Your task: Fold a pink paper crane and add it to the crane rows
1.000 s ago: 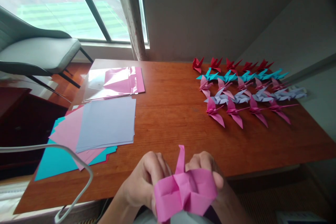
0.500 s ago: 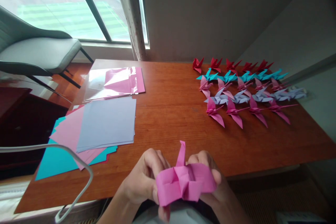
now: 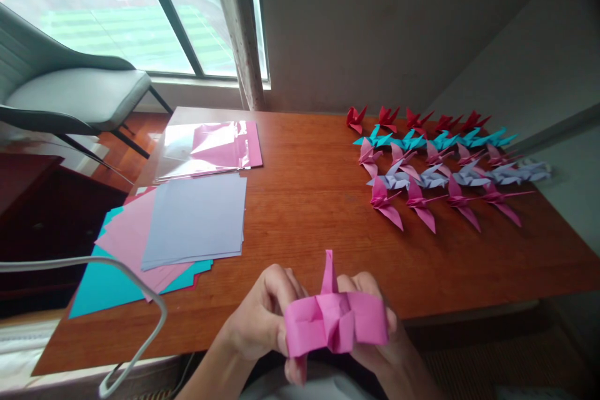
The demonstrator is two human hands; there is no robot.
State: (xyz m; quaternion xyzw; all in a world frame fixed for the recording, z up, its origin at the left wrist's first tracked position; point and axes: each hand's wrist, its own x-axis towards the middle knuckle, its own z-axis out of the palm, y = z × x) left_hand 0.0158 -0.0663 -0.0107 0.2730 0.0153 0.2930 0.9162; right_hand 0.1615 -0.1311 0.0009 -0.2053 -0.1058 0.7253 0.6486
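A bright pink origami crane (image 3: 336, 323) is held in front of me, over the near edge of the table. Its narrow point sticks up at the far side, and its wings curl outward around a creased centre. My left hand (image 3: 265, 309) grips the left wing, with thumb and fingers closed on it. On the other side my right hand (image 3: 375, 306) holds the right wing, its fingertips partly hidden behind the paper. Finished pink cranes (image 3: 422, 203) of the same colour stand in the front row to the right.
Behind that row stand lavender (image 3: 434, 176), light pink (image 3: 438, 153), turquoise (image 3: 445, 139) and red cranes (image 3: 389, 117). Stacked paper sheets (image 3: 197, 219) and a clear packet of pink paper (image 3: 225, 147) lie at left. A white cable (image 3: 157, 306) loops in front. A chair (image 3: 84, 94) stands by the window.
The pink crane's wings are pulled a little flatter and straighter, and its point stands more upright. Both hands stay on it. The view has shifted slightly.
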